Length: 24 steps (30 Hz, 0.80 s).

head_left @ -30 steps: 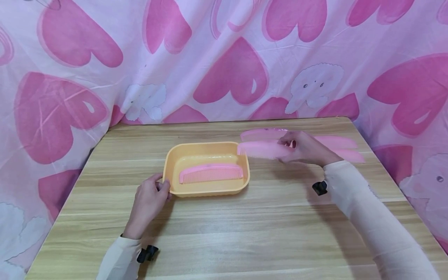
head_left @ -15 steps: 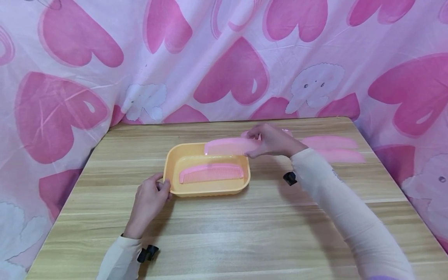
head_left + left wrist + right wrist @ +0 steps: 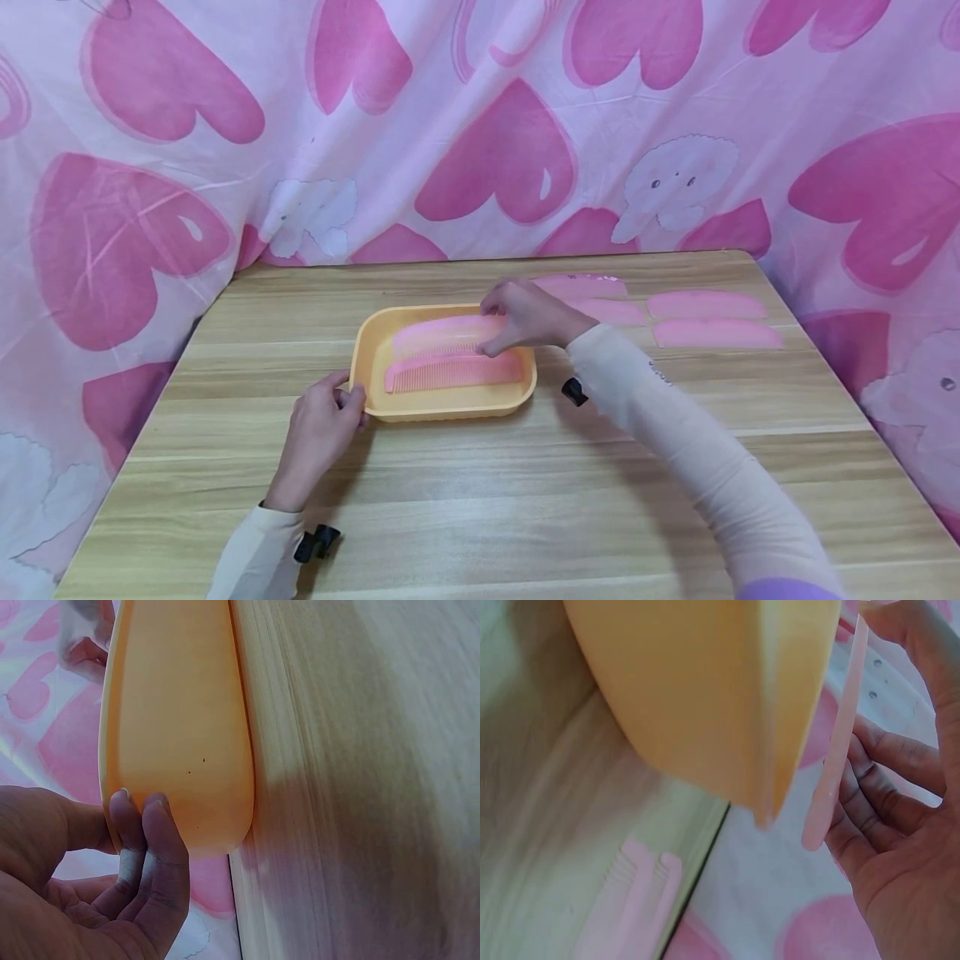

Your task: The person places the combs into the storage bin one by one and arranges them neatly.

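A yellow-orange plastic basin (image 3: pixel 442 412) stands on the wooden table, with one pink comb (image 3: pixel 453 375) lying flat inside. My left hand (image 3: pixel 318 437) grips the basin's near left corner; in the left wrist view, fingers (image 3: pixel 161 847) press its outer wall while the thumb is at the rim. My right hand (image 3: pixel 534 315) pinches a second pink comb (image 3: pixel 431 335) by its right part, over the back half of the basin. Seen from the right wrist, that comb (image 3: pixel 840 750) is edge-on between thumb and fingers, beside the basin wall (image 3: pixel 667 682). The right hand hides the comb's right end.
Several more pink combs lie at the table's back right: one at the rear (image 3: pixel 581 286), one partly behind my right hand (image 3: pixel 617 312), and two stacked front to back farther right (image 3: pixel 707 305). A pink heart-patterned cloth (image 3: pixel 495 158) hangs behind the table (image 3: pixel 480 500).
My right hand has moved left with its comb, from right of the basin to over its inside, and lower. The left hand and basin have stayed put.
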Each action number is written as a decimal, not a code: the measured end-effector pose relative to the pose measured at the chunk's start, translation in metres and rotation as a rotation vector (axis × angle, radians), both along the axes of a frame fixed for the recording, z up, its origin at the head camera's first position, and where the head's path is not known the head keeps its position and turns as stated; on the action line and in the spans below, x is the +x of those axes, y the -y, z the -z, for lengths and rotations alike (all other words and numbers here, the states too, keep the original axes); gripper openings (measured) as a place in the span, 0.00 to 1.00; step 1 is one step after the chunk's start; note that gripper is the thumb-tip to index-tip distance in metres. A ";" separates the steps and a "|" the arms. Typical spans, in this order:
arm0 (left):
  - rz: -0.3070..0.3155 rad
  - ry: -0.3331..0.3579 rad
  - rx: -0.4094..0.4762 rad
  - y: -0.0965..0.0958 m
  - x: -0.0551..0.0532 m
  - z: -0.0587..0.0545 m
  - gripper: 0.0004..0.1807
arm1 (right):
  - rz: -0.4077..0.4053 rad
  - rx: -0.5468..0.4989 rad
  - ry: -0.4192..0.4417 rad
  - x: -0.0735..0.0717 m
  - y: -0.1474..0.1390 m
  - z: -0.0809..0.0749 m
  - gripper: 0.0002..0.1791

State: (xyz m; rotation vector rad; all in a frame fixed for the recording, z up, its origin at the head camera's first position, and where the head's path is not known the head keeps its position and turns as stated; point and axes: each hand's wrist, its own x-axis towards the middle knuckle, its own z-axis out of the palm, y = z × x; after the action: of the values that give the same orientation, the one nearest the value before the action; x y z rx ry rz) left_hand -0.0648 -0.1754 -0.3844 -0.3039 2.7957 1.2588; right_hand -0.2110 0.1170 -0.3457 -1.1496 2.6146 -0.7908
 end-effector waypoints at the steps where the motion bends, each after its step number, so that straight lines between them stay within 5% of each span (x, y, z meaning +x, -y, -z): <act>1: 0.001 -0.003 0.000 0.000 0.000 0.000 0.24 | 0.001 0.000 0.003 0.001 0.003 0.002 0.20; 24: -0.001 -0.013 0.000 0.001 0.000 0.001 0.23 | 0.074 0.191 0.007 0.017 0.027 0.037 0.31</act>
State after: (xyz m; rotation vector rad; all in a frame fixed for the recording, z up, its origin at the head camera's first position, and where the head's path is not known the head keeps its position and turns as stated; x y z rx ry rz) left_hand -0.0648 -0.1764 -0.3857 -0.2976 2.8072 1.2654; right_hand -0.1942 0.0899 -0.3823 -1.0015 2.6720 -0.5420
